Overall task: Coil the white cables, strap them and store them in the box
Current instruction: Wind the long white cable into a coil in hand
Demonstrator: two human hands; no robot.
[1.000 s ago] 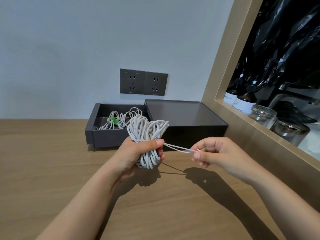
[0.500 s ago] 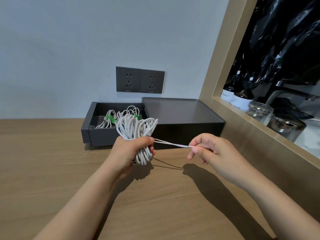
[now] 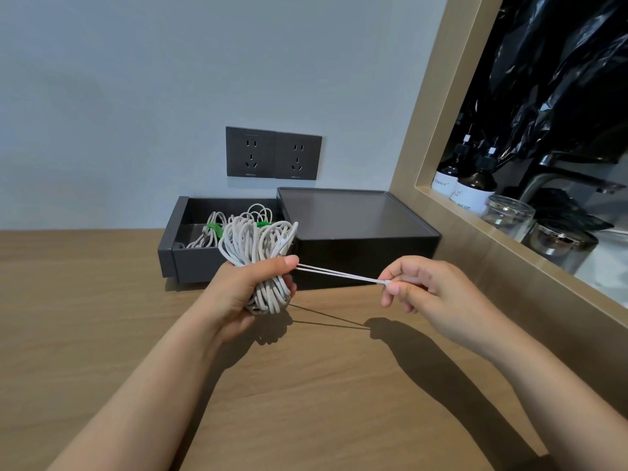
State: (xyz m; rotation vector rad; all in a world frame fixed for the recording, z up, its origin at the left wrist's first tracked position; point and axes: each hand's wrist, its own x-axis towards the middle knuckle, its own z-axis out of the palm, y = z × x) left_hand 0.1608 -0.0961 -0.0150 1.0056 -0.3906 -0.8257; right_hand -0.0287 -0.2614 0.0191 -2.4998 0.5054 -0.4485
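My left hand grips a thick bundle of coiled white cable around its middle, above the wooden table. Two taut strands of the cable end run from under my left thumb to my right hand, which pinches them between thumb and fingers. Behind the bundle stands a dark grey box with its drawer pulled out to the left. In the drawer lie coiled white cables bound with green straps.
The wooden table runs under both arms. Two dark wall sockets sit above the box. On the right a wood-framed recess holds soap bottles, glass jars and black plastic.
The view has shifted a little, so box and sockets sit further left in the frame. My right hand still holds the cable end pulled out to the right; the left hand's grip is unchanged.
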